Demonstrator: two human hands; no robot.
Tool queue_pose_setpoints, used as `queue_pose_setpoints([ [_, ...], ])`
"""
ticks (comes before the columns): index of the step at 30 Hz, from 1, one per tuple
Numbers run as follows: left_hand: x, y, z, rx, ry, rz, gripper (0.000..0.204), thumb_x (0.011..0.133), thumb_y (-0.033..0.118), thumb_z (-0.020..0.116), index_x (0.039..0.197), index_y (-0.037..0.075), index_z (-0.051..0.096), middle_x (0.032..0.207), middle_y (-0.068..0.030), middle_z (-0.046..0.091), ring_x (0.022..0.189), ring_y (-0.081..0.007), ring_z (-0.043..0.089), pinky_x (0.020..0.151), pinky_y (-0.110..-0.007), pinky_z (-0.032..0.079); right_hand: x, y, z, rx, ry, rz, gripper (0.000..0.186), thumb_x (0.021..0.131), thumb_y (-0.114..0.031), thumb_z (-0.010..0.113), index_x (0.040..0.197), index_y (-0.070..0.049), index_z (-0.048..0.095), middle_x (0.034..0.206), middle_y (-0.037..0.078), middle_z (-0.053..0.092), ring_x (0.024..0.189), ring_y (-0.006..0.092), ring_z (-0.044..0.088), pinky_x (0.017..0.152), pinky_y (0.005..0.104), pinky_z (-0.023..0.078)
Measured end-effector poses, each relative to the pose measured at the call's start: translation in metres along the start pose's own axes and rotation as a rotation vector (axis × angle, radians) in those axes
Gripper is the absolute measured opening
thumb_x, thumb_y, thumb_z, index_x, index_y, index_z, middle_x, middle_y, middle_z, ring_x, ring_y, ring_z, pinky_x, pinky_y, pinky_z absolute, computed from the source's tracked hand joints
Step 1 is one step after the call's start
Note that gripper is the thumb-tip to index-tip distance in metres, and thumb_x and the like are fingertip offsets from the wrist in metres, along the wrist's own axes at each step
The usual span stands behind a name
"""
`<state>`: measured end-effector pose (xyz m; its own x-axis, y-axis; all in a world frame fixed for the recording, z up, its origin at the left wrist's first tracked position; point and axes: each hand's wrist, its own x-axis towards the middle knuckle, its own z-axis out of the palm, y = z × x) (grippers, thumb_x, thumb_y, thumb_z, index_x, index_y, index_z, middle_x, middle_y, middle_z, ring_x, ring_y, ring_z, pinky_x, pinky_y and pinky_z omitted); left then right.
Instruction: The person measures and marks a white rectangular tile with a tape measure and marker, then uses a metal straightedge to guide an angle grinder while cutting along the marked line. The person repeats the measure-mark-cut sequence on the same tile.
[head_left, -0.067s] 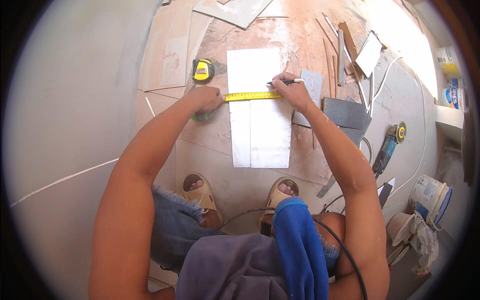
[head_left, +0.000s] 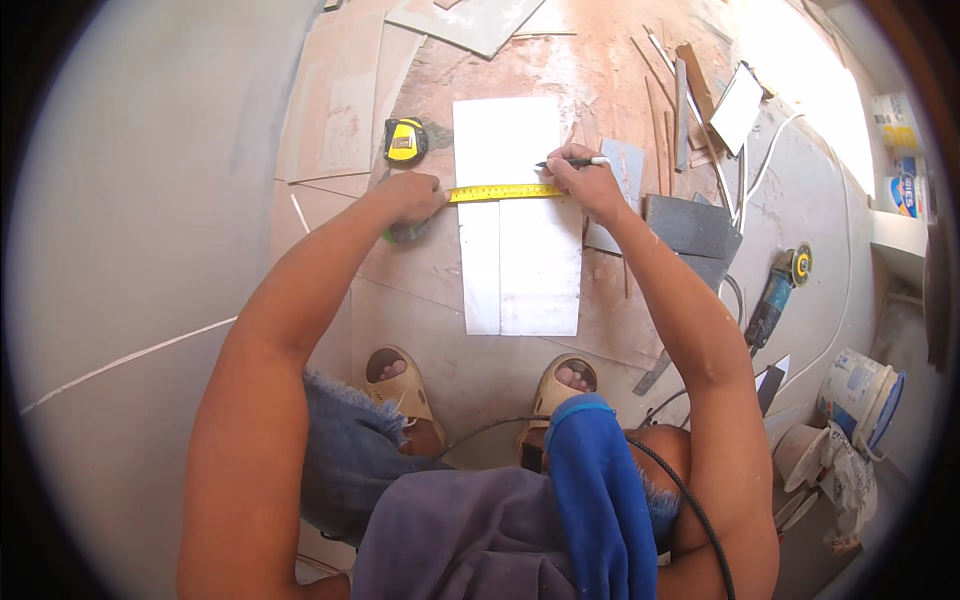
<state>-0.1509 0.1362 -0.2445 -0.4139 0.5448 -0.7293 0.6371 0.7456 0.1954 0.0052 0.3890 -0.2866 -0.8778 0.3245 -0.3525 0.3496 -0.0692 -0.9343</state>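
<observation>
A white tile (head_left: 508, 135) lies on the dusty floor between my arms, with smaller white pieces (head_left: 540, 270) at its near end. Across it runs the yellow blade (head_left: 505, 192) of a tape measure. My left hand (head_left: 412, 197) is closed at the blade's left end, over the tape measure's green-edged case (head_left: 406, 234), which is mostly hidden. My right hand (head_left: 583, 182) grips a black marker (head_left: 556, 163) with a white end, its tip just above the blade over the tile. A second tape measure, yellow and black (head_left: 405, 142), rests beyond my left hand.
An angle grinder (head_left: 780, 298) lies at the right. Dark grey tile pieces (head_left: 692, 228) and thin strips (head_left: 683, 115) are scattered beside my right forearm. Large boards (head_left: 335, 100) lie at the far left. A bucket (head_left: 850, 392) stands at the right edge. White cable (head_left: 770, 165) crosses the floor.
</observation>
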Motion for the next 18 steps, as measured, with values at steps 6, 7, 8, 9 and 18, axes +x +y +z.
queue_pose_setpoints([
  [6, 0.005, -0.008, 0.003, -0.016, 0.019, 0.032, 0.053, 0.100, 0.045, 0.045, 0.121, 0.000, 0.061, 0.115, -0.0257, 0.066, 0.107, -0.0395, 0.064, 0.094, -0.046, 0.049, -0.005, -0.003, -0.022, 0.115, 0.084, 0.008, 0.017, 0.094, -0.021, 0.064, 0.100, -0.004, 0.064, 0.085, 0.005, 0.068, 0.075, 0.0099, 0.060, 0.067, 0.0250, 0.048],
  [7, 0.006, -0.010, 0.003, -0.025, 0.018, 0.037, 0.053, 0.100, 0.045, 0.045, 0.121, 0.000, 0.062, 0.115, -0.0256, 0.066, 0.107, -0.0394, 0.064, 0.094, -0.046, 0.049, -0.004, -0.004, -0.029, 0.111, 0.096, 0.007, 0.018, 0.094, -0.021, 0.064, 0.099, -0.004, 0.064, 0.086, 0.006, 0.069, 0.075, 0.0099, 0.060, 0.067, 0.0250, 0.048],
  [8, 0.004, -0.008, 0.002, -0.043, -0.015, 0.053, 0.053, 0.099, 0.045, 0.045, 0.122, 0.000, 0.061, 0.115, -0.0254, 0.066, 0.107, -0.0391, 0.064, 0.094, -0.046, 0.049, -0.007, -0.008, -0.036, 0.134, 0.111, -0.005, 0.018, 0.094, -0.022, 0.064, 0.099, -0.004, 0.063, 0.087, 0.006, 0.069, 0.074, 0.0106, 0.060, 0.067, 0.0259, 0.048],
  [9, -0.003, -0.004, 0.002, -0.061, -0.048, 0.067, 0.054, 0.099, 0.046, 0.045, 0.123, 0.000, 0.061, 0.115, -0.0251, 0.066, 0.107, -0.0388, 0.064, 0.095, -0.046, 0.049, -0.008, -0.010, -0.044, 0.130, 0.122, -0.027, 0.018, 0.094, -0.022, 0.064, 0.099, -0.004, 0.063, 0.088, 0.006, 0.069, 0.073, 0.0108, 0.060, 0.067, 0.0264, 0.048],
  [18, -0.048, 0.015, 0.088, -0.061, -0.396, 0.305, 0.057, 0.099, 0.046, 0.042, 0.125, -0.001, 0.062, 0.118, -0.0255, 0.065, 0.111, -0.0396, 0.061, 0.098, -0.046, 0.046, -0.044, -0.019, -0.098, 0.093, 0.180, -0.105, 0.027, 0.092, -0.027, 0.065, 0.101, -0.002, 0.066, 0.092, 0.009, 0.070, 0.081, 0.0141, 0.063, 0.074, 0.0277, 0.050],
])
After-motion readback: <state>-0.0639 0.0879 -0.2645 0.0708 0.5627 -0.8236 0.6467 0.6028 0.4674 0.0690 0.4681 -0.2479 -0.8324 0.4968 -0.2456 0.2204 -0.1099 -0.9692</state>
